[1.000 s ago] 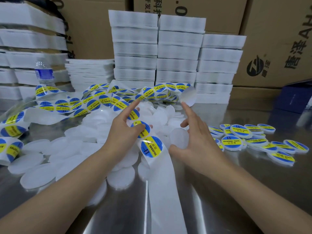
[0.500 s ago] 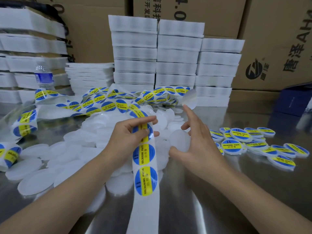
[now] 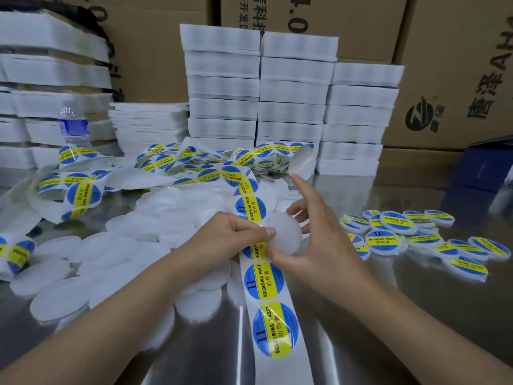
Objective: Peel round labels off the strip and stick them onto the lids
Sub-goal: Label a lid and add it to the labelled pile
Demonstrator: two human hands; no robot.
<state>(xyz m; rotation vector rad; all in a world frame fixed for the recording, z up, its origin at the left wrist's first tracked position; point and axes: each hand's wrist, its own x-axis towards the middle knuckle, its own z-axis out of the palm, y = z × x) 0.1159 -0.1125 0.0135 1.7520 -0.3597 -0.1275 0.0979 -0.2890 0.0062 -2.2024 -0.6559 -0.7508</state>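
A long white backing strip carries round blue-and-yellow "SOLDERING PASTE" labels and runs from a tangle at the back down toward me. My left hand pinches the strip at a label between thumb and fingers. My right hand holds a plain white round lid right beside the strip, index finger raised. A heap of bare white lids lies to the left and behind my hands. Labelled lids are piled at the right.
Stacks of white foam trays stand at the back of the steel table, with more at the far left. Cardboard boxes form the backdrop. A water bottle stands back left, a dark blue box back right.
The strip has been pulled further toward me, so more labels lie in front. My left hand moved right and lower, meeting the lid held in my right hand.
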